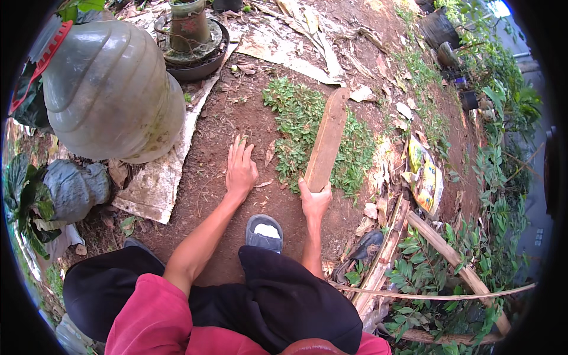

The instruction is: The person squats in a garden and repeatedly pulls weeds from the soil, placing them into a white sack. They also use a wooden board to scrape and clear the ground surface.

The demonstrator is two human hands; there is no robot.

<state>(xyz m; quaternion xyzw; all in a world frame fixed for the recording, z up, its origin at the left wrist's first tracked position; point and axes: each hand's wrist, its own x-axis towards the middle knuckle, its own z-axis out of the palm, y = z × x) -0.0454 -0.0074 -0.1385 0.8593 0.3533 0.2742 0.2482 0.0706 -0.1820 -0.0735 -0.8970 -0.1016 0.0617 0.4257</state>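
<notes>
My right hand (316,198) grips the near end of a flat wooden board (329,137). The board has a rounded far end and points away from me, slanting slightly right. Beneath and around it is a patch of low green weeds (296,113). To the left, my left hand (241,166) is over bare reddish soil with its fingers extended. A tiny green bit shows at its fingertips, and I cannot tell whether it lies on the soil or touches them. A dry leaf (270,153) lies between that hand and the weeds.
A large cloudy plastic jar (115,88) with a red handle stands left on a dirty sheet (155,188). Behind it is a potted plant's pot (188,29) in a black basin (195,73). Right are a yellow plastic packet (426,177), wooden poles (452,248) and leafy plants (412,266).
</notes>
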